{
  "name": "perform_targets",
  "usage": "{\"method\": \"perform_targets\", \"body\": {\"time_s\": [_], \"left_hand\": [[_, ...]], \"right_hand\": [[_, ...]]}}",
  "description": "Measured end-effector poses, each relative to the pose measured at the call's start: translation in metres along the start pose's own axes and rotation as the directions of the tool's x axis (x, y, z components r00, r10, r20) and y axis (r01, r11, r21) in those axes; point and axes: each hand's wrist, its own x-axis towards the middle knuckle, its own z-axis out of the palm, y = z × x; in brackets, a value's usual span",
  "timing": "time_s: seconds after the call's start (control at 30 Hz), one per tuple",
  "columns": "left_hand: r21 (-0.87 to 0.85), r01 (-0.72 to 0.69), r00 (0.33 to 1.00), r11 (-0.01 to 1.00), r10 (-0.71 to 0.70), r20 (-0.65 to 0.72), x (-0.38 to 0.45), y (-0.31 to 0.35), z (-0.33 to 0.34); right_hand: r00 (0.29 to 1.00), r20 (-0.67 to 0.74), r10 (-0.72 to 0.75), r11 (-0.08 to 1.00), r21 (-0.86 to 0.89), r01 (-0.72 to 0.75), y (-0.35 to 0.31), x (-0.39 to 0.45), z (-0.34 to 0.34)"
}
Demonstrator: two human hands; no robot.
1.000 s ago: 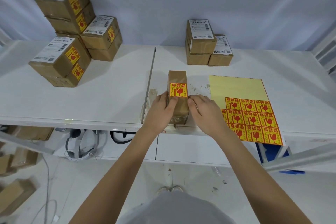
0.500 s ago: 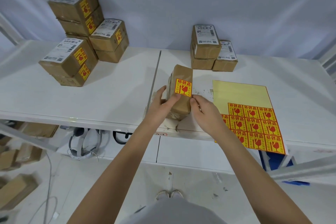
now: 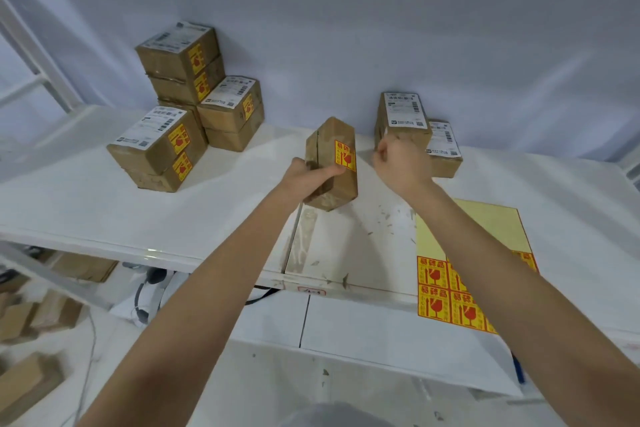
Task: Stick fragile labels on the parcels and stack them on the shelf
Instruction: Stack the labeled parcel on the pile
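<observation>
- My left hand [image 3: 304,180] gripped the parcel [image 3: 332,163], thumb across its near face and fingers round the far side, holding it clear above the shelf [image 3: 173,218].
- The parcel was tilted, one end pointing away from me, with a fragile label [image 3: 345,155] on the face turned right; my thumb tip touched the label's lower edge.
- My right hand [image 3: 401,163] held nothing; its fingers were curled into a loose fist, just right of the parcel and apart from it.
- That hand was in front of the two unlabelled parcels [image 3: 405,114] at the back of the shelf; I could not tell whether it touched them.
- The labelled stack [image 3: 183,104] stood at the back left, well apart from the held parcel.
- The label sheet [image 3: 450,288] lay flat on the shelf at the right, partly under my right forearm, its upper part bare yellow.
</observation>
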Motion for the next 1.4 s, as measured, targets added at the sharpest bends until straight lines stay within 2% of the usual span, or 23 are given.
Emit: {"method": "perform_targets", "body": {"time_s": [0.07, 0.13, 0.23, 0.37, 0.5, 0.7, 0.8, 0.97, 1.2, 1.4], "left_hand": [[0.033, 0.008, 1.000, 0.999, -0.008, 0.001, 0.009, 0.004, -0.005], [0.070, 0.011, 1.000, 0.997, -0.010, -0.006, 0.017, 0.007, -0.011], [0.109, 0.004, 1.000, 0.994, 0.000, -0.031, 0.029, 0.009, -0.021], [0.149, 0.014, 0.999, 0.989, -0.007, -0.046, 0.041, 0.010, -0.030], [0.183, 0.013, 0.998, 0.983, -0.001, -0.061, 0.051, 0.007, -0.036], [0.227, -0.007, 0.996, 0.974, 0.027, -0.086, 0.054, -0.002, -0.042], [0.259, -0.028, 0.992, 0.965, 0.058, -0.111, 0.058, -0.004, -0.049], [0.278, -0.040, 0.986, 0.960, 0.083, -0.146, 0.065, -0.006, -0.071], [0.259, -0.053, 0.968, 0.964, 0.114, -0.225, 0.039, 0.002, -0.100], [0.407, -0.048, 0.935, 0.912, 0.185, -0.304, 0.029, 0.004, -0.139]], "right_hand": [[0.997, -0.081, 0.004, 0.990, -0.143, -0.016, 0.001, 0.024, -0.006], [0.995, -0.086, 0.043, 0.971, -0.229, -0.061, 0.003, 0.046, -0.008], [0.985, 0.015, 0.171, 0.941, -0.298, -0.159, 0.012, 0.070, -0.005], [0.927, 0.123, 0.355, 0.892, -0.341, -0.297, 0.026, 0.087, 0.002], [0.901, 0.153, 0.405, 0.884, -0.317, -0.344, 0.030, 0.090, 0.006], [0.897, 0.182, 0.404, 0.882, -0.339, -0.328, 0.031, 0.095, 0.004], [0.920, 0.095, 0.381, 0.888, -0.316, -0.335, 0.026, 0.096, 0.000], [0.967, -0.020, 0.252, 0.951, -0.177, -0.252, -0.002, 0.091, -0.005], [0.984, 0.027, 0.174, 0.985, 0.008, -0.174, -0.054, 0.084, -0.001], [0.985, 0.112, 0.134, 0.986, 0.079, -0.144, -0.091, 0.075, 0.009]]}}
